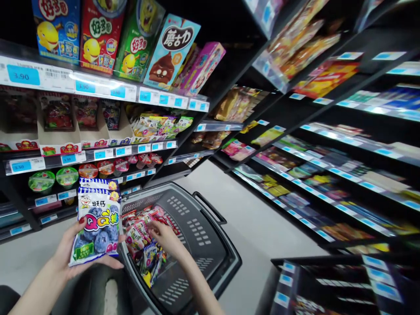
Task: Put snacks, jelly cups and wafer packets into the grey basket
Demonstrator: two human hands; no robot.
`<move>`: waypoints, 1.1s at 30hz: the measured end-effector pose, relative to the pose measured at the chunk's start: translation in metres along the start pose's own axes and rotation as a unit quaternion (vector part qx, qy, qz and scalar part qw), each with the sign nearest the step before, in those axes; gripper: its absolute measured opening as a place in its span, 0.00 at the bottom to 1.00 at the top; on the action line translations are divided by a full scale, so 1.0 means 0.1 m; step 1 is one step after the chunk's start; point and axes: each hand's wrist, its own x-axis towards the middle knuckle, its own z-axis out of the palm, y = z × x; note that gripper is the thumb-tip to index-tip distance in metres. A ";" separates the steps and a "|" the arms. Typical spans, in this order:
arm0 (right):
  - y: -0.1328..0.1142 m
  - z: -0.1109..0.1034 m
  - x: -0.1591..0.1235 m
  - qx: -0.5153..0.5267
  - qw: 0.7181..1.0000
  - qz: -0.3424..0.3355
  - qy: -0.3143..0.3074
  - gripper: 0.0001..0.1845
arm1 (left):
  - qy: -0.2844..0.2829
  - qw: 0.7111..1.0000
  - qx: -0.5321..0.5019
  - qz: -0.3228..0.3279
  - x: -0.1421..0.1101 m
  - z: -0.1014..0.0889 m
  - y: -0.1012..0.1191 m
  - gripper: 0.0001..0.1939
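Observation:
My left hand (70,256) grips a blue-and-white bag of blueberry gummies (97,221) by its lower left corner and holds it upright beside the basket. My right hand (166,238) reaches into a dark grey shopping basket (210,245), fingers curled on the pile of small red and white snack packets (144,240) in its left half. Whether it grips one packet I cannot make out. The basket's handle (210,208) lies folded on the far rim.
Black shelves of sweets with blue price tags rise on the left (98,87), jelly cups (52,179) on a low shelf. More snack shelves (328,175) run along the right. A pale floor aisle (256,218) lies between them. A low display (344,280) stands at bottom right.

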 end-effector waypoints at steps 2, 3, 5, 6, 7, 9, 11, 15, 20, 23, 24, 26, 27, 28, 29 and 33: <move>-0.42 -0.22 -0.30 0.105 0.990 -0.057 0.079 0.23 | 0.023 0.999 0.026 -0.002 0.02 0.01 -0.05 0.29; -0.66 -0.28 -0.45 0.165 0.974 -0.087 0.130 0.26 | 0.048 0.998 0.049 0.000 0.04 0.02 -0.09 0.28; -1.13 -0.29 -0.69 0.225 0.950 -0.118 0.183 0.41 | 0.118 0.987 0.106 0.018 0.07 0.03 -0.15 0.28; -1.35 -0.26 -0.75 0.257 0.942 -0.124 0.179 0.49 | 0.153 0.979 0.133 0.035 0.08 0.03 -0.18 0.28; -1.52 -0.20 -0.78 0.294 0.933 -0.124 0.168 0.54 | 0.182 0.970 0.152 0.057 0.09 0.03 -0.21 0.29; -1.76 -0.04 -0.73 0.377 0.906 -0.116 0.154 0.53 | 0.221 0.958 0.162 0.087 0.12 0.02 -0.23 0.30; -1.85 0.13 -0.63 0.456 0.870 -0.115 0.149 0.46 | 0.240 0.954 0.156 0.088 0.14 0.01 -0.22 0.30; -1.77 0.36 -0.45 0.603 0.772 -0.123 0.160 0.37 | 0.212 0.967 0.128 0.053 0.16 -0.03 -0.15 0.33; -1.52 0.27 -0.46 0.859 0.499 -0.092 0.072 0.26 | 0.033 0.998 -0.014 -0.042 0.13 -0.01 0.01 0.31; -1.40 0.04 -0.60 0.920 0.372 -0.116 0.026 0.23 | 0.010 0.999 -0.035 -0.026 0.08 0.04 0.15 0.33; -1.38 -0.03 -0.66 0.928 0.351 -0.122 0.025 0.23 | 0.019 0.999 -0.031 -0.006 0.07 0.05 0.20 0.33; -1.39 -0.15 -0.77 0.936 0.326 -0.128 0.035 0.23 | 0.040 0.999 -0.016 0.031 0.04 0.05 0.27 0.32; -1.42 -0.20 -0.81 0.938 0.319 -0.127 0.043 0.23 | 0.047 0.998 -0.006 0.042 0.03 0.05 0.30 0.32; -1.44 -0.23 -0.85 0.940 0.314 -0.126 0.050 0.23 | 0.050 0.998 0.003 0.047 0.03 0.05 0.32 0.32; -1.47 -0.25 -0.89 0.941 0.311 -0.124 0.055 0.22 | 0.051 0.997 0.011 0.049 0.02 0.05 0.32 0.32; -1.52 -0.24 -0.96 0.940 0.314 -0.125 0.048 0.22 | 0.036 0.998 0.032 0.037 0.03 0.04 0.30 0.33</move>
